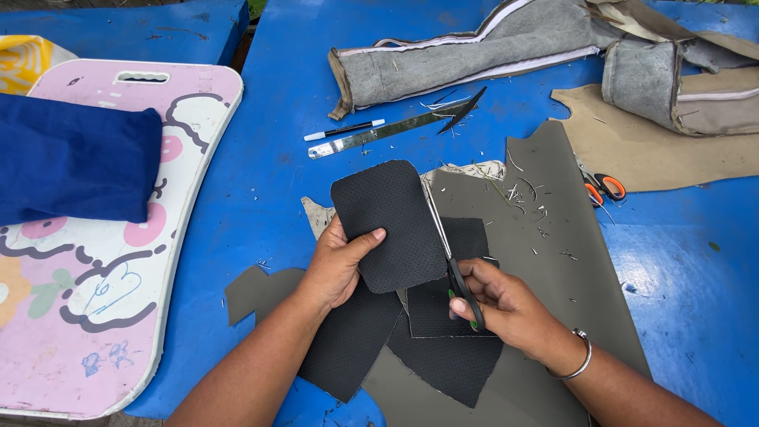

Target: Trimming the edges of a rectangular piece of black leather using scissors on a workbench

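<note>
My left hand (336, 265) grips a black perforated piece (389, 225) with rounded corners, thumb on top, lifted a little above the table. My right hand (506, 304) holds scissors (452, 257) with black handles. Their blades run along the right edge of the black piece. Under both hands lie several more black perforated offcuts (443, 348) on a grey-olive sheet (545, 237). A metal bracelet (581, 360) sits on my right wrist.
A metal ruler (379, 134), a pen (344, 130) and a dark sliver lie further back on the blue table (680, 277). Orange-handled scissors (602, 188) peek out at the right. Grey padded covers (474, 55) and tan fabric (664, 150) lie behind. A pink board (87, 300) with a blue cushion (71, 158) is at the left.
</note>
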